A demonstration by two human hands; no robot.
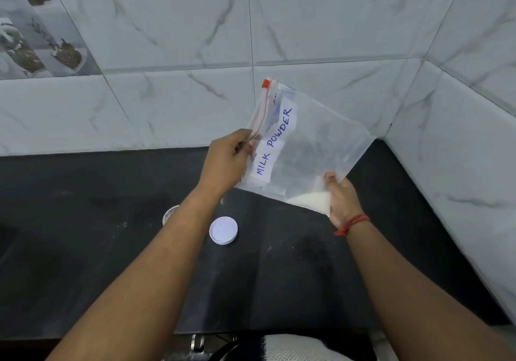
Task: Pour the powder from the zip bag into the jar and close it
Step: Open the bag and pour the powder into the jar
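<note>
Left hand (226,162) fingers pinch zip bag (301,148) mouth, right hand (342,198) fingers clamp its powder (310,200) corner; jar (170,214) sits below-left of left fingers, so aim there, tip slowly.

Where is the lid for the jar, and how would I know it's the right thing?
Look at the black counter below the marble wall tiles. Between the person's two forearms, just under the zip bag marked MILK POWDER, lies the lid. It is a small round white disc lying flat, not touched by either hand, unlike the clear jar peeking out from behind the left arm.
</note>
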